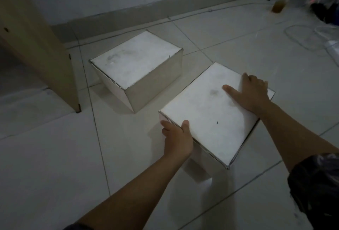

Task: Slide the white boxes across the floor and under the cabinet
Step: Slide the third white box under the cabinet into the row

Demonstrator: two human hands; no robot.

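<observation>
Two white boxes stand on the tiled floor. The near white box [207,112] is in the middle right. My left hand [177,138] grips its near left corner, thumb on top and fingers down the side. My right hand [251,93] lies over its far right edge, thumb flat on the lid and fingers curled over the far side. The far white box [135,60] stands alone, a little to the upper left, nearer the cabinet. The beige cabinet [36,46] rises at the left, with a dark gap below it at the far left.
A grey skirting and white wall [128,0] run behind the boxes. At the upper right are a bottle with amber liquid [278,5], a dark bag, clear plastic and cables on the floor. Bare tiles [55,156] lie left of my arms.
</observation>
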